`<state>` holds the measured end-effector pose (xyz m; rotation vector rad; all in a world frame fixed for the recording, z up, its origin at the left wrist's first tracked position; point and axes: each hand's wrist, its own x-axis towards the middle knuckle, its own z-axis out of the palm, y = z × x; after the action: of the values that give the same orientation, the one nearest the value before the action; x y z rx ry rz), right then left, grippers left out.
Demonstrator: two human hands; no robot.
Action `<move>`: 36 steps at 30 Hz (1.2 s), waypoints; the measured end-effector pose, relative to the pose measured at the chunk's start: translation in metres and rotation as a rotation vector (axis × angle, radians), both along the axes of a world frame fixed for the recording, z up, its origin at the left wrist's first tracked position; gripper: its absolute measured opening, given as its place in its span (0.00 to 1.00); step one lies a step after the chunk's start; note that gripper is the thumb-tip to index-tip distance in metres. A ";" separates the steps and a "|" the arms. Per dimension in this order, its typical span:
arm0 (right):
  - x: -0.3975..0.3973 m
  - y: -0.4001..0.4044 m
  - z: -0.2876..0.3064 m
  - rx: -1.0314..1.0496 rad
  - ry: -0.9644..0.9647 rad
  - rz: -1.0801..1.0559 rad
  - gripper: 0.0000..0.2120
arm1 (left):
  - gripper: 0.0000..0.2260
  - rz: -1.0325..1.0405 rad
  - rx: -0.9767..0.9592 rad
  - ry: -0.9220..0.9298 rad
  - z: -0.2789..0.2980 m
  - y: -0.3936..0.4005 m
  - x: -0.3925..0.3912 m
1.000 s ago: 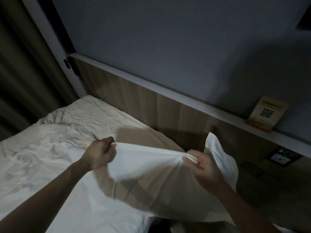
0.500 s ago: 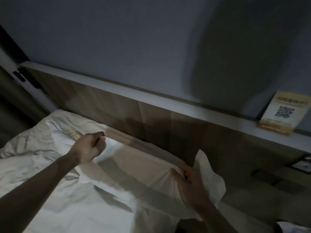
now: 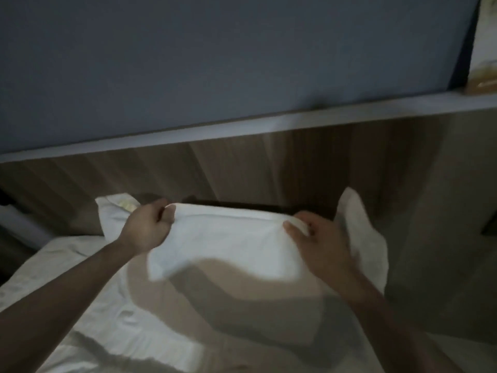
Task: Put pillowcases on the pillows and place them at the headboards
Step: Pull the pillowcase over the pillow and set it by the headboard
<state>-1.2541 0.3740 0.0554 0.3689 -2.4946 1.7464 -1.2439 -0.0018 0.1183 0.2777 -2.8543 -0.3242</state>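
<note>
A white pillow in its pillowcase [image 3: 228,243] lies across the head of the bed, its far edge close to the wooden headboard [image 3: 242,168]. My left hand [image 3: 148,227] pinches the pillowcase's top edge on the left. My right hand [image 3: 320,238] grips the same edge on the right. Loose white fabric [image 3: 363,232] sticks up and hangs beyond my right hand. A corner [image 3: 115,208] with a yellowish patch shows behind my left hand. The room is dim and my shadow falls over the pillow's near part.
A crumpled white bed sheet [image 3: 67,278] covers the mattress at lower left. A white ledge [image 3: 269,125] tops the headboard under a grey-blue wall. A card [image 3: 484,49] stands on the ledge at far right. Dark floor lies at the right.
Both hands have carried the pillow forward to the headboard. The view has swung right and closer, so the headboard now runs nearly level across the frame.
</note>
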 end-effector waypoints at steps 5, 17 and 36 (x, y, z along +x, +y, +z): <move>-0.007 -0.006 -0.024 0.221 0.134 -0.210 0.06 | 0.15 -0.153 0.062 0.195 -0.032 -0.013 -0.024; -0.020 -0.040 -0.005 0.373 0.224 -0.368 0.12 | 0.14 -0.301 -0.016 0.252 -0.022 -0.063 -0.050; -0.047 -0.004 0.023 0.650 0.437 -0.571 0.15 | 0.16 0.025 0.202 0.507 0.005 -0.107 -0.063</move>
<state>-1.3012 0.3696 0.0783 0.0377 -2.4209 0.5621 -1.3064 -0.1083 0.1237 0.2295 -2.3208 -0.5867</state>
